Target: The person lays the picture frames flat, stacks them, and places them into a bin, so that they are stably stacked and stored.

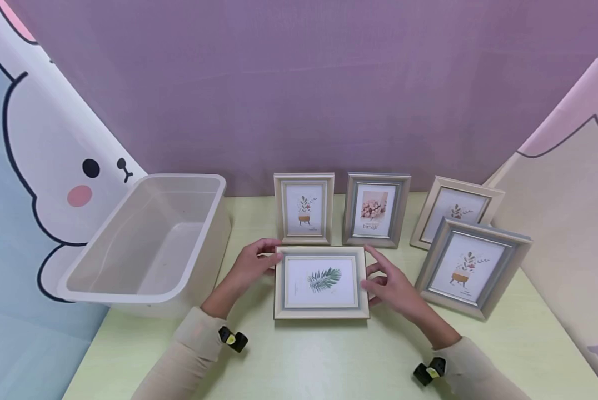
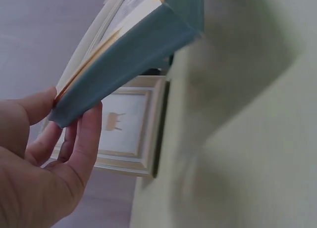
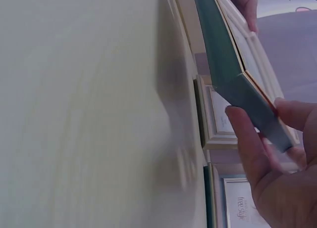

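A cream and grey picture frame [image 1: 321,311] with a green leaf print lies sideways between both hands, raised off the table with a shadow below it in the wrist views. My left hand [image 1: 253,263] pinches its left end near the upper corner, thumb on the front edge and fingers beneath. At the opposite end, my right hand [image 1: 391,282] grips the right edge between thumb and fingers. The blue-green side of the frame [image 2: 124,65] shows in the left wrist view. Just behind it stand a cream frame [image 1: 304,240] with a potted-plant print and a grey-brown frame [image 1: 350,214] with a pink flower print.
At the left stands a deep, off-white plastic bin [image 1: 201,244]. To the right, a large grey-brown frame [image 1: 431,261] overlaps a cream frame [image 1: 424,219], both with plant prints. A purple cloth backdrop [image 1: 319,89] rises behind the pale green table [image 1: 319,361].
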Motion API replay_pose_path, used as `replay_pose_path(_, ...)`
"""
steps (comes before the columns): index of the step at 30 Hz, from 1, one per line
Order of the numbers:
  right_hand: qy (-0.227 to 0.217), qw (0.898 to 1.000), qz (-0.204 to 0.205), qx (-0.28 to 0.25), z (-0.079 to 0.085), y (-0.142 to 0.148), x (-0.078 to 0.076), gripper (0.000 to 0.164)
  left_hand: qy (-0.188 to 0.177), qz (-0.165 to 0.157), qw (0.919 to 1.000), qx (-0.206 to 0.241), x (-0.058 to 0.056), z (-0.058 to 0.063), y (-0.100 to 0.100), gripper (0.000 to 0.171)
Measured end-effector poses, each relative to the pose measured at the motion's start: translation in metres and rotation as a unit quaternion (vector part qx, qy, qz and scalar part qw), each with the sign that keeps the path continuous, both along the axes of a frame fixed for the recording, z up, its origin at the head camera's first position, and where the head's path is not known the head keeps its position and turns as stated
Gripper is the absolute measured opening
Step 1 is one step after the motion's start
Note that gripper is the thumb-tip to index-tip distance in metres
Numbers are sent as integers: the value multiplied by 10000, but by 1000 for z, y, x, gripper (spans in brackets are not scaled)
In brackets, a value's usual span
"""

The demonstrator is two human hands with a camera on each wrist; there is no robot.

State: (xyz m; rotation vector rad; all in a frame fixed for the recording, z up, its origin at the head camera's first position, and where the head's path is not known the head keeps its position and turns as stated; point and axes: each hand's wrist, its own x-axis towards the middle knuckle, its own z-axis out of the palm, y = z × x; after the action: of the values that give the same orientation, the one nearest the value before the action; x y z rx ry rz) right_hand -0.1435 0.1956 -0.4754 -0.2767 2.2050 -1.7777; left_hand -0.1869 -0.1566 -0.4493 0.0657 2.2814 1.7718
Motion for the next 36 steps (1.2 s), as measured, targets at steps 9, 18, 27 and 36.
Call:
replay_pose_path(9, -358, 9982, 77, 476, -7, -4, 4, 82, -385, -35, 9990, -207, 3, -22, 1, 40)
replay_pose_path(18, -436, 9958, 127, 798, -15, -9, 7, 84, -720, -147, 9969, -294, 1, -37, 2, 35)
replay_pose_path(27, -159, 9940, 219, 1064, -13, -13, 7, 87, -634, -48, 9961, -617, 0, -41, 5, 31)
replay_pose_path(36, -54, 9878, 19, 1557, -13, -17, 7, 81, -229, -212, 9874, -1552, -4, -43, 7, 27)
